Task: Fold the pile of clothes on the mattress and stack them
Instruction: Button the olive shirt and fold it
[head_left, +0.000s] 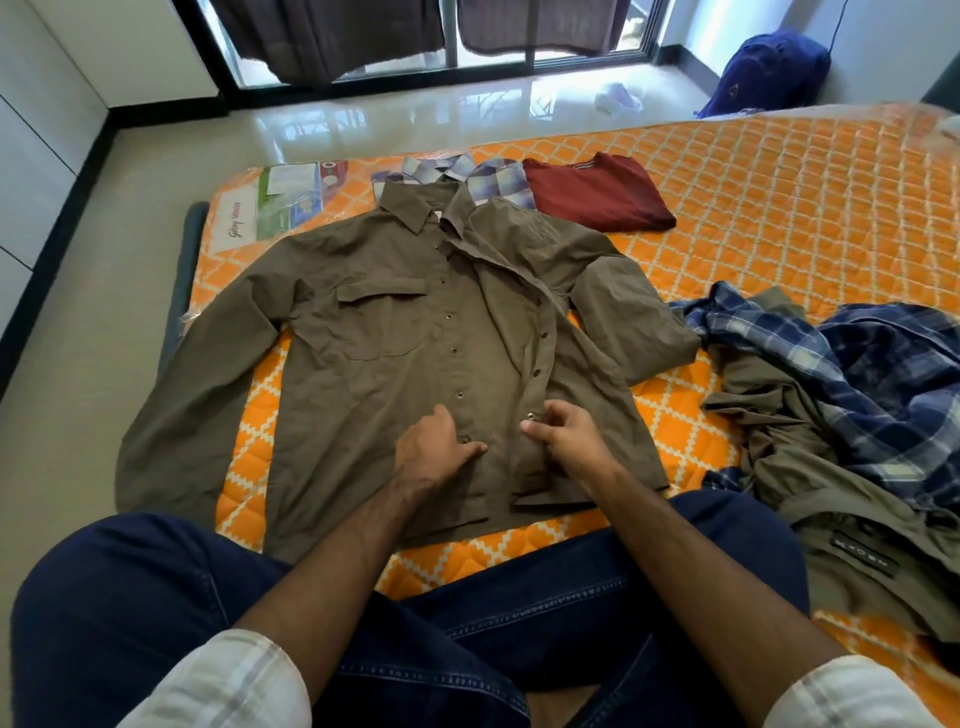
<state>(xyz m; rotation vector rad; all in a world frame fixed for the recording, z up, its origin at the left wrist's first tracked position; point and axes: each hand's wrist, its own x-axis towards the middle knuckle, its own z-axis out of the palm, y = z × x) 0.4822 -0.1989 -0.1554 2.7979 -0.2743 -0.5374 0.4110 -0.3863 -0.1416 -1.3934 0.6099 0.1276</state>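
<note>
An olive long-sleeved shirt (363, 338) lies face up on the orange quilted mattress (779, 197), its front open along the snap placket. My left hand (434, 449) pinches the left placket near a lower snap. My right hand (566, 434) pinches the right placket edge at a snap, a short gap from the left hand. The shirt's left sleeve hangs over the mattress edge. To the right lies an unfolded pile: a blue plaid shirt (872, 364) and olive trousers (831, 530). Beyond the collar sit a folded maroon top (597, 192) and a folded pale checked shirt (493, 176).
I sit cross-legged in dark jeans (156, 597) at the mattress corner. Glossy tiled floor (130, 218) borders the left and far sides. A blue backpack (769, 73) leans by the far wall next to sliding glass doors (441, 47).
</note>
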